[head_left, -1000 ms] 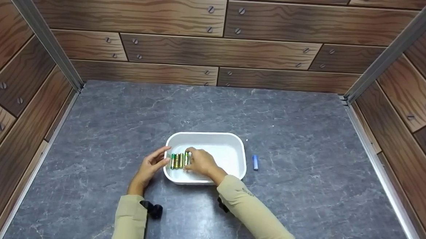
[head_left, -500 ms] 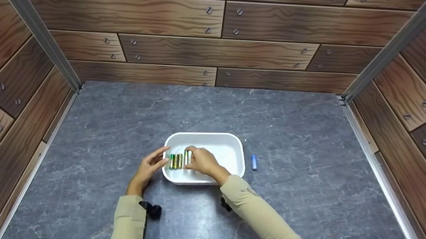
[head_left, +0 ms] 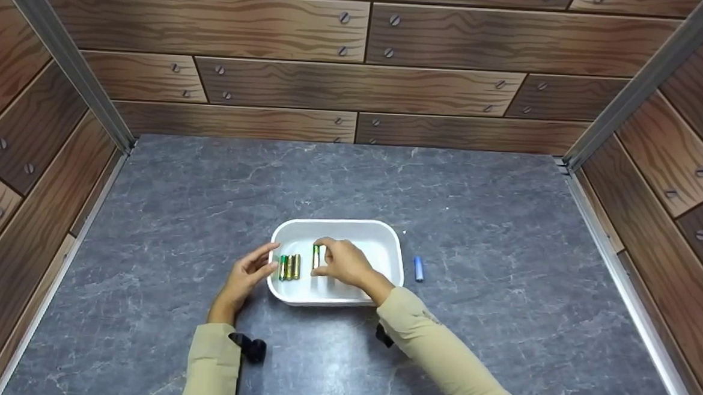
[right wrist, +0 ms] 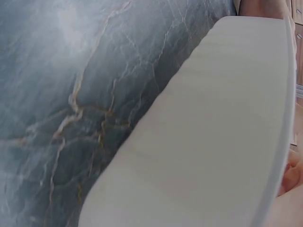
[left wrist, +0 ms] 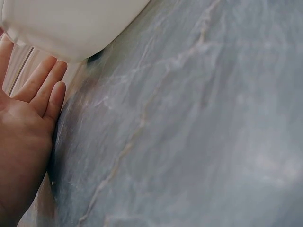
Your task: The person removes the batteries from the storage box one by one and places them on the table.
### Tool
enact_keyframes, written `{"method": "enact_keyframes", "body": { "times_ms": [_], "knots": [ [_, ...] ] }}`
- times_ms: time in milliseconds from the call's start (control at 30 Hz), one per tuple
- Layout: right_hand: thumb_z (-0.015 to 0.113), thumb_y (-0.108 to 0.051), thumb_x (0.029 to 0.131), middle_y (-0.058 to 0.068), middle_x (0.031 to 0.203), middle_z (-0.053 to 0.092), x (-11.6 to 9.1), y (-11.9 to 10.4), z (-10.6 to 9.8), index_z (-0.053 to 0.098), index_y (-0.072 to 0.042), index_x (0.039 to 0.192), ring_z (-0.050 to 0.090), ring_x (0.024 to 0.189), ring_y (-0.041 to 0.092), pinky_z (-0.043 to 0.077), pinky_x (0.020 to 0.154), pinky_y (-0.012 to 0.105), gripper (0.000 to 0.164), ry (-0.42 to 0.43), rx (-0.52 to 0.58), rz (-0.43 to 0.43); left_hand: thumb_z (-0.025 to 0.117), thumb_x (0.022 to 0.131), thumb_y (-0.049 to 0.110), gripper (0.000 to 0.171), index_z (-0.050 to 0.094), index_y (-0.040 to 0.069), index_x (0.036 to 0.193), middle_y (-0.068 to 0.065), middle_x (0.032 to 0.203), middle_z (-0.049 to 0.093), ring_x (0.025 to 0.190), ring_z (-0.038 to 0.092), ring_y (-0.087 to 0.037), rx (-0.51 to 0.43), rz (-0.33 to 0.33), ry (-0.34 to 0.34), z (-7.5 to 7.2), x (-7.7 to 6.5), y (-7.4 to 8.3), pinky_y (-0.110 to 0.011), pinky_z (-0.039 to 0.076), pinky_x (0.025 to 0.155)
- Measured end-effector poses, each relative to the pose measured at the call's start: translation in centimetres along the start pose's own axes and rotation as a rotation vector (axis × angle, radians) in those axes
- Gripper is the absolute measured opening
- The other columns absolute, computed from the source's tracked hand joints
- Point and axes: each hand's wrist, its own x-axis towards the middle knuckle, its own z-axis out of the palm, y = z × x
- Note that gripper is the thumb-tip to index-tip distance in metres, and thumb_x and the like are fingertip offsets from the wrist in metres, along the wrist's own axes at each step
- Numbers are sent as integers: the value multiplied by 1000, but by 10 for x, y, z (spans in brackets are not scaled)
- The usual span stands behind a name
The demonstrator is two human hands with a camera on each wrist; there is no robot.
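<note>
Here, the right hand (head_left: 348,263) arches over the tray (head_left: 380,250) — battery (head_left: 316,257) pinched.

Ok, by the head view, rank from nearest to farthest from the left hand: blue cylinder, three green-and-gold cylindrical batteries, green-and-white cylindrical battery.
1. Three green-and-gold batteries: just right of the left hand, inside the white rounded tray.
2. Green-and-white battery: further right, pinched by the right hand.
3. Blue cylinder: farthest right, outside the tray.

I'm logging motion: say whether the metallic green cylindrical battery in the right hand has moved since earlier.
Yes: in the head view, the battery has shifted right relative to the white oblong tray.
</note>
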Motion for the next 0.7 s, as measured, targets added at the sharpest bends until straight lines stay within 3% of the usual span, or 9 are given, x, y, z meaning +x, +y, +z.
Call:
{"method": "enact_keyframes", "body": {
  "times_ms": [433, 700],
  "knots": [
    [83, -24, 74, -2, 71, 54, -12, 6, -11, 61, -4, 123, 41, 61, 7, 31, 56, 19, 58, 26, 13, -33, 62, 90, -1, 49, 50, -4, 137, -26, 141, 50, 108, 59, -1, -16, -49, -8, 0, 1, 1, -15, 46, 93],
    [82, -25, 76, -3, 69, 52, -21, 8, -18, 61, -4, 124, 40, 60, 8, 31, 57, 19, 56, 32, 16, -48, 61, 90, -1, 48, 50, -6, 136, -26, 142, 49, 110, 59, -2, -15, -39, -2, 1, 0, 1, -15, 46, 93]
  ]
}}
